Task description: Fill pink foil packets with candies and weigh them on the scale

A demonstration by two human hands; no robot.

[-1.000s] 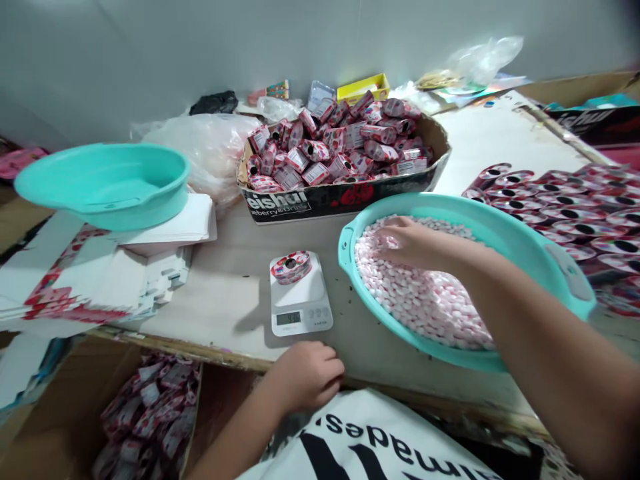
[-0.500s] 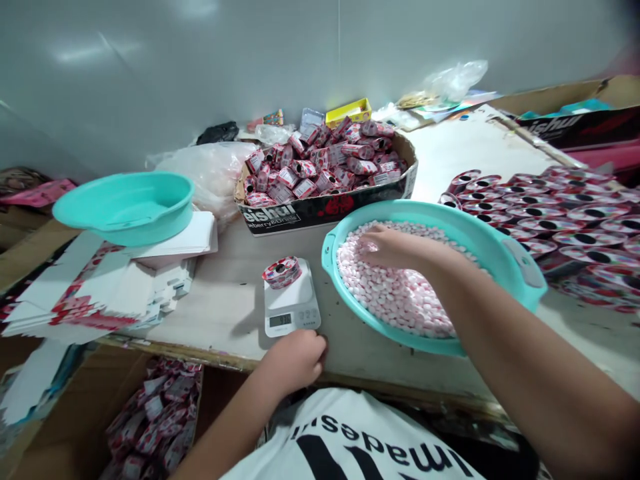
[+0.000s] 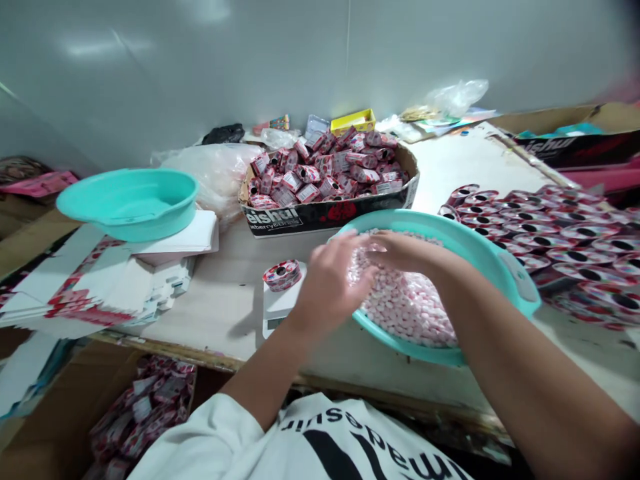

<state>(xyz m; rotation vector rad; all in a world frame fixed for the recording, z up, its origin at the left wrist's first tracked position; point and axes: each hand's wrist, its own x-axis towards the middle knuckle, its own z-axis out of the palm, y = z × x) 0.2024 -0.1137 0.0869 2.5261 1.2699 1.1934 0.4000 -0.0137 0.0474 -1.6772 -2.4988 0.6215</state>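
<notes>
A turquoise basin holds a heap of small pale pink and white candies. My right hand is in the basin, low over the candies; its fingertips are partly hidden behind my left hand. Over the basin's left rim reaches my left hand, slightly blurred, thumb apart from the fingers and nothing visible in it. A white digital scale sits left of the basin, partly covered by my left hand and forearm. On its plate rests a small printed box with a dark round hole on top.
Behind stands a carton piled with similar printed boxes. Rows of upright boxes stand at the right. At the left, another turquoise basin rests on stacked flat card. Below the table edge, an open carton holds more boxes.
My left hand has lifted from the table edge by the scale and moved up and right to the basin, its fingers spreading. My right hand remains in the basin.
</notes>
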